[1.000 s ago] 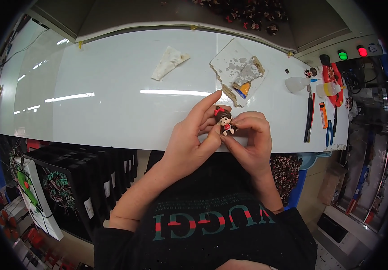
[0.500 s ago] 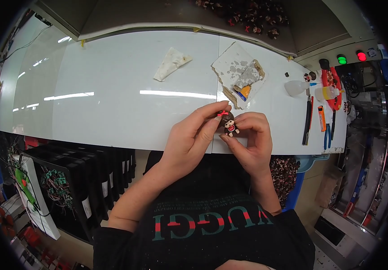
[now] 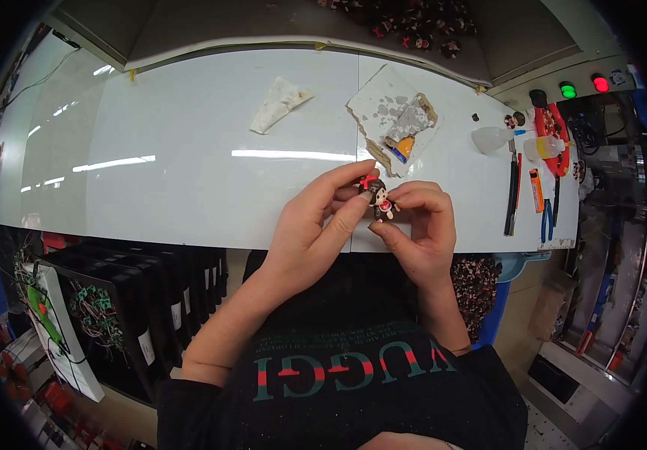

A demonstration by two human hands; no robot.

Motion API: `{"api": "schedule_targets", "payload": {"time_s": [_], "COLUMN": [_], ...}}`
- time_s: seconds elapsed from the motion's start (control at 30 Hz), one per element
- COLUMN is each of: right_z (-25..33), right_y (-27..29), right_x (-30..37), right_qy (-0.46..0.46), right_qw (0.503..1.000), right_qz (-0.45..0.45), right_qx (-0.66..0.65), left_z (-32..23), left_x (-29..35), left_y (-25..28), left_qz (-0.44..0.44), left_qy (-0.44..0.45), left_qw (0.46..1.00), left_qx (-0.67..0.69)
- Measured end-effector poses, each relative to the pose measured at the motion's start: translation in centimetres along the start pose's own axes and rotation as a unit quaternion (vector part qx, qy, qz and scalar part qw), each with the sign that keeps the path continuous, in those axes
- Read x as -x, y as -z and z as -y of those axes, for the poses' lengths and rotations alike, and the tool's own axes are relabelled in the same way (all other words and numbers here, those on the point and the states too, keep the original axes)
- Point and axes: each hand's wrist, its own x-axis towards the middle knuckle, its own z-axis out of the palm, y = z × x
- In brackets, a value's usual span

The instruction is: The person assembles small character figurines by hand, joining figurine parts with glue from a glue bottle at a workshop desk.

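Above the near edge of the white table I hold a small brown doll figurine (image 3: 381,196) with a pale face and a red bow. My left hand (image 3: 322,223) is closed on its head, with the thumb in front and the index finger behind the bow. The thumb and fingers of my right hand (image 3: 422,225) pinch the lower part of its body from the right. Just beyond the hands lies a spotted, frayed white sheet (image 3: 383,105) with a crumpled grey piece of material (image 3: 412,124) on it. Left of that is a folded white cloth (image 3: 280,105).
Squeeze bottles (image 3: 488,139), a red tray (image 3: 553,120), an orange cutter (image 3: 536,189) and blue-handled pliers (image 3: 547,222) lie at the right. A shelf (image 3: 263,30) holding many figurines spans the back. Below the table are a blue bin (image 3: 500,304) of small parts and black crates (image 3: 125,300).
The figurine has turned in my fingers, its face and front now angled more to the right. Both hands stay closed on it. The whole view has shifted slightly.
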Motion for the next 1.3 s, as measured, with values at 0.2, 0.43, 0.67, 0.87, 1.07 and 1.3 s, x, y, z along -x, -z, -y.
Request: {"api": "schedule_targets", "payload": {"time_s": [0.2, 0.43, 0.67, 0.87, 1.07, 1.3], "right_z": [0.1, 0.5, 0.6, 0.7, -0.1, 0.1], "right_y": [-0.4, -0.6, -0.7, -0.7, 0.4, 0.4], "right_x": [0.2, 0.3, 0.1, 0.1, 0.0, -0.6], "right_qy": [0.007, 0.032, 0.046, 0.066, 0.065, 0.042], "right_qw": [1.0, 0.999, 0.998, 0.997, 0.996, 0.999], "right_qz": [0.004, -0.007, -0.005, -0.03, 0.024, 0.01], "right_qx": [0.022, 0.038, 0.03, 0.04, 0.057, 0.022], "left_z": [0.3, -1.2, -1.7, -1.9, -2.0, -2.2], "left_x": [0.1, 0.5, 0.3, -0.2, -0.5, -1.1], "left_y": [0.5, 0.5, 0.6, 1.0, 0.5, -0.3], "left_qz": [0.02, 0.035, 0.035, 0.043, 0.051, 0.043], "left_qy": [-0.022, 0.058, 0.084, 0.09, 0.094, 0.085], "left_qw": [0.999, 0.995, 0.991, 0.987, 0.992, 0.995], "left_qx": [-0.021, 0.077, 0.101, 0.129, 0.066, 0.022]}}
